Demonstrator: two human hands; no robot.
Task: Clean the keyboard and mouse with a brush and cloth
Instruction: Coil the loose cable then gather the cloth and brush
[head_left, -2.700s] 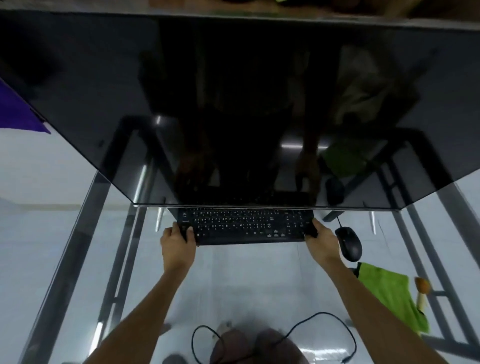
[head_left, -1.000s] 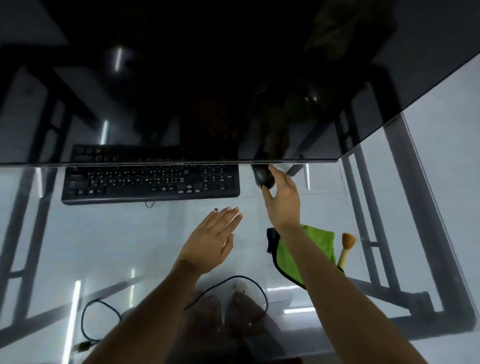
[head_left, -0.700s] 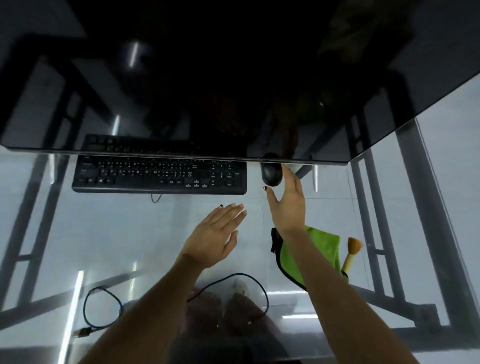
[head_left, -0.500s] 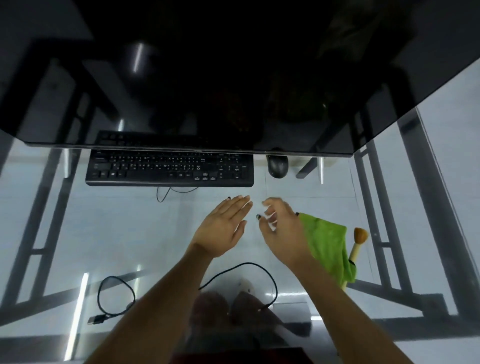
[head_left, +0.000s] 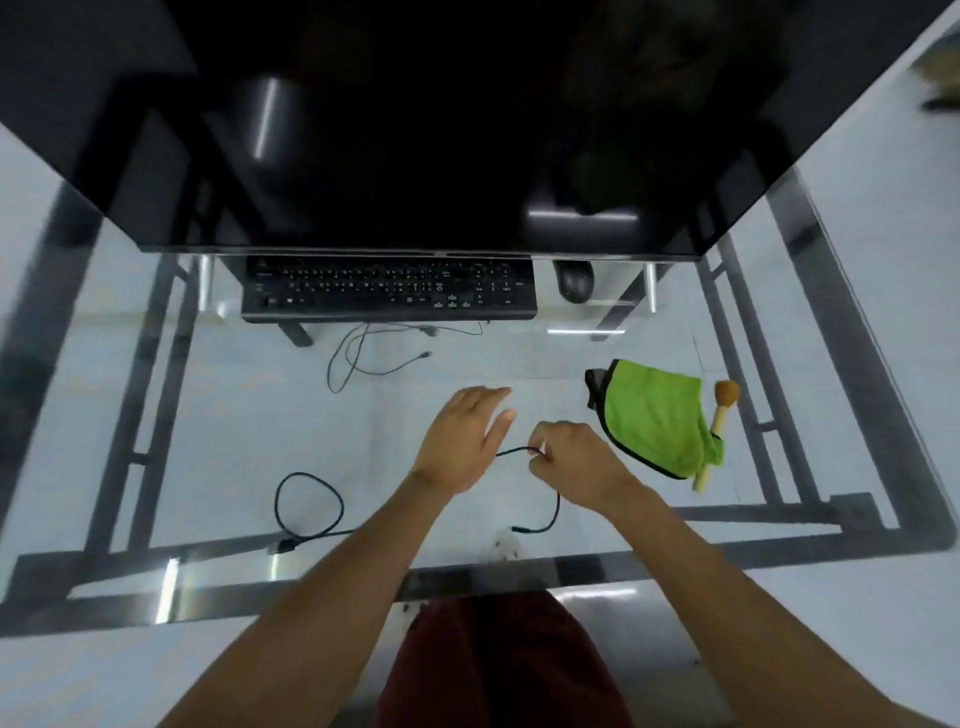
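1. Head view: the keyboard (head_left: 389, 289) and mouse (head_left: 574, 280) lie at the far edge of the glass bench (head_left: 234, 415).
2. The right hand (head_left: 576, 460) pinches a black cable (head_left: 545, 514); the left hand (head_left: 465, 439) lies open.
3. The cloth (head_left: 655, 415) is soft: take it by an edge. The brush (head_left: 719, 421) is light: hold its handle.

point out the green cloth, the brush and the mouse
green cloth (head_left: 655, 415), head view, middle of the fabric
brush (head_left: 726, 393), head view, on the bristle head beside the cloth
mouse (head_left: 574, 281), head view, top of its body, right of the keyboard
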